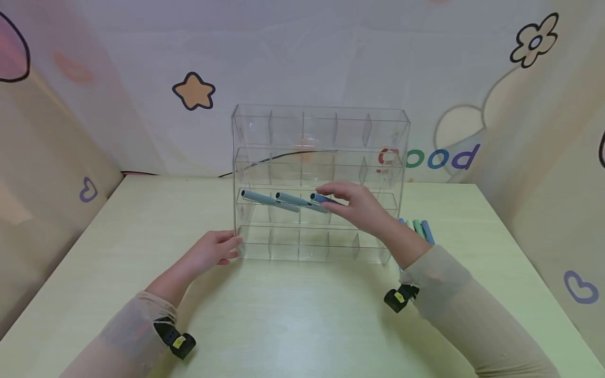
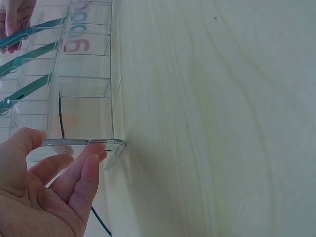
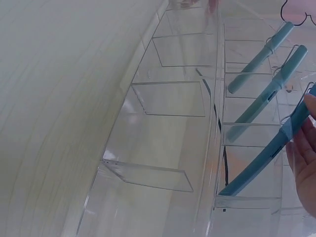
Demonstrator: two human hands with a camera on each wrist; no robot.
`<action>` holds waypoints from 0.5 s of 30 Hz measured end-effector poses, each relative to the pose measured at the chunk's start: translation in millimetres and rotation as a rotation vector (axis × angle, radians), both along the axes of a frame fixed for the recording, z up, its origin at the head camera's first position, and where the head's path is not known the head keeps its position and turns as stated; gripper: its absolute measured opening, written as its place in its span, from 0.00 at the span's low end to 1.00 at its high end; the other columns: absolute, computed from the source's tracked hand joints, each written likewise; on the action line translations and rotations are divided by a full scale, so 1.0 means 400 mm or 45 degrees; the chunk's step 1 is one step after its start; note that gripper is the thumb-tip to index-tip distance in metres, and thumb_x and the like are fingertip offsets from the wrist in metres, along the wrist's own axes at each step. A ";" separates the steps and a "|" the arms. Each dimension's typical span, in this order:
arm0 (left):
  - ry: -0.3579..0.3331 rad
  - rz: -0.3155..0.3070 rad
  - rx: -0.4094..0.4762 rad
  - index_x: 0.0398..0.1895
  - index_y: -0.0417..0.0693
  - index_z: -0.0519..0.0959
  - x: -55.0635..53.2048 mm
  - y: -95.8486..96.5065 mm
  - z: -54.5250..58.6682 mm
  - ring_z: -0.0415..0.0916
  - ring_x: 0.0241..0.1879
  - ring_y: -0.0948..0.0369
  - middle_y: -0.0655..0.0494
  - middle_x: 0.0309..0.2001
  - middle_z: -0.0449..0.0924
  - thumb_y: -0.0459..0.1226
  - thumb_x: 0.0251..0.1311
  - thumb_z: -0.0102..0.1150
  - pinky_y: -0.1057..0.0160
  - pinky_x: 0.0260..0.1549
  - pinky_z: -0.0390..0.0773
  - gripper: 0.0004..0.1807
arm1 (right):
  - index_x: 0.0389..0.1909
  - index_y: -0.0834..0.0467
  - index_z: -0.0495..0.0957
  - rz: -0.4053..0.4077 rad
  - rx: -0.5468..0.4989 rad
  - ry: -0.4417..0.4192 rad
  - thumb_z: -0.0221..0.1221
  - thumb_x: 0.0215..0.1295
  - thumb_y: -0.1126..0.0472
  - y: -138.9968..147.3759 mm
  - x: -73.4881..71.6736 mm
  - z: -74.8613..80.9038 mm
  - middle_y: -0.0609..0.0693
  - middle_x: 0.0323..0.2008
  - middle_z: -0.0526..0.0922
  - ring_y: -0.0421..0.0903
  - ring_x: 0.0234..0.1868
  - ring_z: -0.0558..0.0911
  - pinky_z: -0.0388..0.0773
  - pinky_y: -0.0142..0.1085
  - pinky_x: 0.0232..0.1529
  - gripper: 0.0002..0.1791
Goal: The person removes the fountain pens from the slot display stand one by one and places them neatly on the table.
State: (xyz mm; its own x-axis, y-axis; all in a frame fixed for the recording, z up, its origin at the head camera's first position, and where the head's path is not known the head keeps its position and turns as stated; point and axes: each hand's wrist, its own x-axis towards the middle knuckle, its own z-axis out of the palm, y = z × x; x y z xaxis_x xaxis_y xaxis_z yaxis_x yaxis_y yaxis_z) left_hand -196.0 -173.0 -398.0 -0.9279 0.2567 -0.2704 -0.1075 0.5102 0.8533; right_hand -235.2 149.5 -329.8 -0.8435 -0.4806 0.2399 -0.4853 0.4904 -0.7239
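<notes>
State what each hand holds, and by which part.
Right hand: slim darker-blue pen, by its clip end. Left hand: clear plastic compartmented rack, by its lower left edge.

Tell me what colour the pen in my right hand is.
The pen is blue, showing best in the right wrist view.

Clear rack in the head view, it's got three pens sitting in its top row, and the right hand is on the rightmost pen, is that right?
Not the top row: the head view shows the three pens in the clear rack's third row down, just above the bottom one. The right hand is on the rightmost pen, as you said.
</notes>
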 end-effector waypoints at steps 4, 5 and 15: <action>-0.004 0.000 0.004 0.66 0.32 0.60 -0.002 0.000 -0.002 0.75 0.52 0.48 0.33 0.61 0.66 0.41 0.70 0.45 0.58 0.42 0.78 0.28 | 0.52 0.60 0.78 0.012 -0.015 -0.016 0.60 0.61 0.66 -0.002 -0.001 0.002 0.52 0.49 0.79 0.48 0.51 0.77 0.71 0.44 0.55 0.17; -0.005 0.001 0.004 0.66 0.32 0.60 -0.003 0.000 -0.002 0.75 0.52 0.48 0.34 0.61 0.66 0.41 0.70 0.45 0.58 0.42 0.78 0.27 | 0.52 0.60 0.78 0.014 -0.020 -0.019 0.60 0.61 0.66 -0.002 -0.002 0.002 0.52 0.48 0.79 0.48 0.51 0.77 0.71 0.44 0.55 0.17; -0.016 0.007 0.012 0.66 0.31 0.60 -0.002 0.001 -0.002 0.75 0.51 0.48 0.33 0.61 0.66 0.41 0.69 0.45 0.58 0.42 0.78 0.28 | 0.49 0.60 0.80 -0.019 -0.001 -0.007 0.61 0.60 0.67 0.008 -0.003 -0.005 0.51 0.45 0.79 0.47 0.47 0.79 0.73 0.42 0.53 0.15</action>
